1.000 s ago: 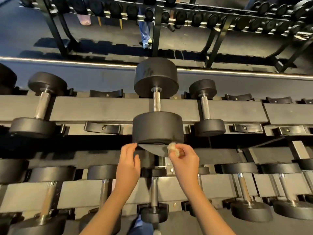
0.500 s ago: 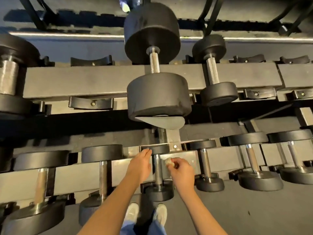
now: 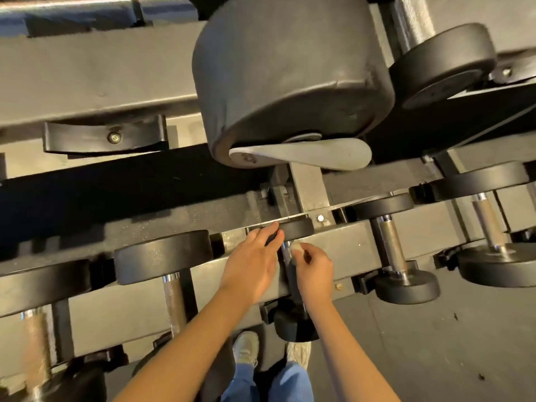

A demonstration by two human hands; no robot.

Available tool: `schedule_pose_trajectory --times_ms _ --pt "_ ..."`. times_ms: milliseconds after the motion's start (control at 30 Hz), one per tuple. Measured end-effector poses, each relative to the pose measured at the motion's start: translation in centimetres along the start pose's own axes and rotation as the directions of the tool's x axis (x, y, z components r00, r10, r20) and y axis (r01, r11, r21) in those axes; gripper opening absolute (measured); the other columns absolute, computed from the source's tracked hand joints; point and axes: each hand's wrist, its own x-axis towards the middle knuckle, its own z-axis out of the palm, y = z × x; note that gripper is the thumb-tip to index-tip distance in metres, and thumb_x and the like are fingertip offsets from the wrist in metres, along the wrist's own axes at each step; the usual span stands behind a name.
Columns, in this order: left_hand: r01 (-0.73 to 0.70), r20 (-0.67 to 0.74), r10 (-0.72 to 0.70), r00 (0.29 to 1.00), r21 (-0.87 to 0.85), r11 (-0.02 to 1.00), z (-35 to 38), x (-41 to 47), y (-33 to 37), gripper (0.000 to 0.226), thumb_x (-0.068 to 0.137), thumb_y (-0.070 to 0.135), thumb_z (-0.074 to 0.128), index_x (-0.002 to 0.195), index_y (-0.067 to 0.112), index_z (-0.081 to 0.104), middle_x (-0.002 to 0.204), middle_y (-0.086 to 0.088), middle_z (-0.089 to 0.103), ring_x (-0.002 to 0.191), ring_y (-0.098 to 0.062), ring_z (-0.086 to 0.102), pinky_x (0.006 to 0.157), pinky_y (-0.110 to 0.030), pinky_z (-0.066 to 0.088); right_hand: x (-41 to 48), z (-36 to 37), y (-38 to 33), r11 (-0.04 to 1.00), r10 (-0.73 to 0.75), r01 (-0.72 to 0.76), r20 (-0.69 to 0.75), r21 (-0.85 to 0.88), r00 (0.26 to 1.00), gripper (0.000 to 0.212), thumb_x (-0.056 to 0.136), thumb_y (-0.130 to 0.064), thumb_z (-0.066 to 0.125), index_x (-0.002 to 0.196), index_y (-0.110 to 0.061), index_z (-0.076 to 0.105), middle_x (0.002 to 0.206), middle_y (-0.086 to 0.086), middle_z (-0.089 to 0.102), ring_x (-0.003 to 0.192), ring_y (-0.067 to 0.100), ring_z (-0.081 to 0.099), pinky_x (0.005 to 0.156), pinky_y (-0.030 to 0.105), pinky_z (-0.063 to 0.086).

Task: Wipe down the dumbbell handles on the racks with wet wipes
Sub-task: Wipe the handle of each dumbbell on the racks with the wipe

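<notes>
**Gym rack, lower shelf: wipe on a small dumbbell's handle**

Dark two-tier rack (image 3: 348, 248) fills my head view, with a large dumbbell (image 3: 290, 82) overhanging the upper shelf. At the lower shelf's middle sits the small dumbbell (image 3: 297, 229). My left hand (image 3: 252, 265) lays straight fingers on its far head, likely to steady it. My right hand (image 3: 314, 271) pinches a balled wet wipe (image 3: 296, 247) against the chrome handle (image 3: 285, 252), which I judge is ready for rubbing.

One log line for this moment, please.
left hand: fingers on small dumbbell head | right hand: pinches wet wipe at its handle | tier: lower rack
</notes>
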Motion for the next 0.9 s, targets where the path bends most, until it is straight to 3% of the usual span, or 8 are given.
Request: schedule_pose_trajectory --times_ms 167,300,367,467,633,767,833,900 --pt "0.018 -0.013 -0.018 1.0 -0.017 1.0 0.6 -0.2 -0.3 0.055 0.102 0.022 0.034 0.152 0.027 0.013 0.159 0.011 0.006 0.143 -0.012 0.009 0.113 -0.025 0.028 -1.1 -0.5 2.2 0.998 -0.061 0.061 0.005 0.014 0.998 0.014 0.086 -0.014 0.067 0.098 -0.009 0.072 0.089 -0.005 0.063 0.077 0.001 0.054 0.068 0.0 0.036" --pt "-0.003 -0.028 0.002 1.0 -0.014 1.0 0.9 -0.4 -0.6 0.054 0.101 0.023 0.035 0.152 0.027 0.016 0.158 0.011 0.008 0.142 -0.011 0.013 0.106 -0.024 0.037 -0.4 -0.6 2.1 0.985 -0.173 0.172 -0.03 -0.027 0.984 0.008 0.082 -0.011 0.072 0.09 -0.009 0.071 0.088 -0.004 0.06 0.076 0.001 0.052 0.07 0.004 0.036" --pt "0.004 -0.028 -0.004 1.0 -0.013 1.0 1.0 -0.4 -0.5 0.054 0.1 0.021 0.036 0.151 0.027 0.019 0.158 0.01 0.011 0.141 -0.011 0.015 0.103 -0.025 0.04 0.5 -0.2 1.7 0.986 -0.168 0.168 -0.031 0.01 0.985 0.005 0.083 -0.013 0.071 0.087 -0.01 0.07 0.087 -0.002 0.063 0.077 0.005 0.055 0.07 0.004 0.038" --pt "0.011 -0.067 -0.011 0.998 -0.014 1.0 1.5 -0.2 -0.3 0.055 0.098 0.016 0.041 0.15 0.023 0.026 0.157 0.006 0.018 0.14 -0.014 0.02 0.101 -0.03 0.044 0.8 0.2 1.9 0.99 -0.114 0.115 -0.02 0.08 0.993 0.009 0.084 -0.02 0.07 0.084 -0.011 0.07 0.08 -0.001 0.065 0.074 0.012 0.059 0.068 0.017 0.042" --pt "0.008 -0.147 -0.017 0.989 -0.062 0.998 2.3 -0.4 -0.1 0.057 0.09 0.005 0.054 0.144 0.015 0.039 0.151 -0.003 0.034 0.136 -0.02 0.032 0.091 -0.036 0.051 -0.9 -1.1 3.3 0.976 -0.219 0.219 0.044 0.017 0.975 0.013 0.076 -0.006 0.076 0.072 -0.004 0.064 0.079 0.001 0.06 0.071 0.013 0.056 0.064 0.005 0.038" --pt "0.051 -0.138 -0.069 0.988 -0.128 0.99 2.6 -0.6 -0.1 0.058 0.096 0.01 0.043 0.15 0.024 0.027 0.157 0.007 0.018 0.14 -0.01 0.017 0.099 -0.027 0.038 -0.1 -1.0 2.6 0.983 -0.182 0.18 0.072 0.039 0.981 0.02 0.078 -0.013 0.076 0.069 -0.005 0.06 0.076 0.004 0.059 0.07 0.016 0.055 0.062 0.009 0.037" --pt "0.05 -0.146 -0.07 0.987 -0.138 0.989 2.7 -0.6 -0.2 0.058 0.097 0.013 0.043 0.15 0.025 0.024 0.157 0.008 0.016 0.14 -0.009 0.016 0.098 -0.026 0.038 0.2 -0.8 2.1 0.982 -0.175 0.17 0.057 0.076 0.983 0.024 0.08 -0.017 0.075 0.066 -0.008 0.057 0.071 0.001 0.055 0.067 0.013 0.052 0.061 0.013 0.038" --pt "0.013 -0.166 -0.039 0.985 -0.152 0.988 2.8 -0.6 -0.3 0.057 0.096 0.014 0.047 0.149 0.021 0.028 0.157 0.006 0.02 0.14 -0.012 0.02 0.098 -0.029 0.041 -0.3 -0.8 2.3 0.979 -0.181 0.176 0.036 0.099 0.983 0.023 0.081 -0.017 0.074 0.067 -0.012 0.057 0.07 -0.004 0.053 0.065 0.006 0.05 0.061 0.008 0.035"
